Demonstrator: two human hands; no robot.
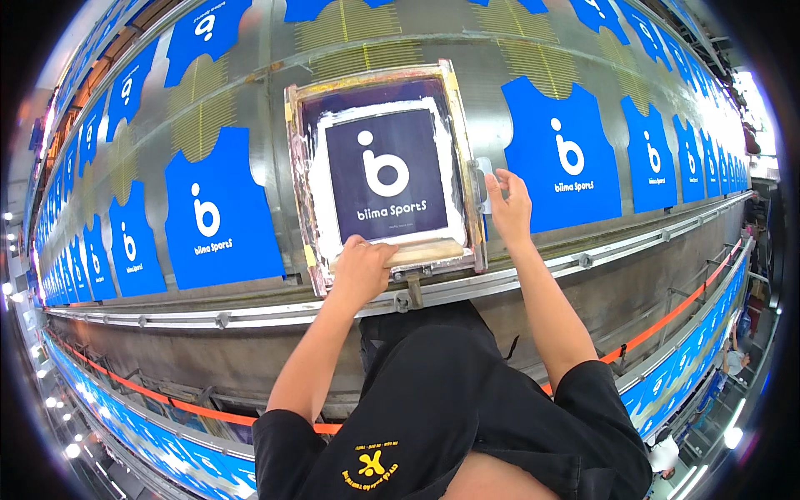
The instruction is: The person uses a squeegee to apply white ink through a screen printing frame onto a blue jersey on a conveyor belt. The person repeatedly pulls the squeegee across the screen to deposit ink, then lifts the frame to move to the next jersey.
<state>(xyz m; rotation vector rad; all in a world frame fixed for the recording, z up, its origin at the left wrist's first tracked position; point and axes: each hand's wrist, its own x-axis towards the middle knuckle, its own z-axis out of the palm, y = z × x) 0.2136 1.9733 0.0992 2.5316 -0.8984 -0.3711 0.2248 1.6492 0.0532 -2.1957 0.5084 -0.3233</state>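
Note:
A screen-printing frame point(295, 167) with a dark stencil panel point(367, 150), white logo and smeared white ink round it rests over the bench in the centre. A pale wooden squeegee point(429, 250) lies along its lower inside edge; my left hand point(362, 267) has its fingers closed on that squeegee's left part. My right hand point(512, 204) is at the frame's right side, fingers curled at a light grey side handle point(483, 185). The exact contact there is partly hidden.
Printed blue shirt panels point(218, 262) line the long metal bench point(267, 108) on both sides, with yellow lined strips between. A metal rail point(583, 258) runs along the near edge. An orange-red band point(650, 331) crosses behind me. Other people point(662, 454) are at the far right.

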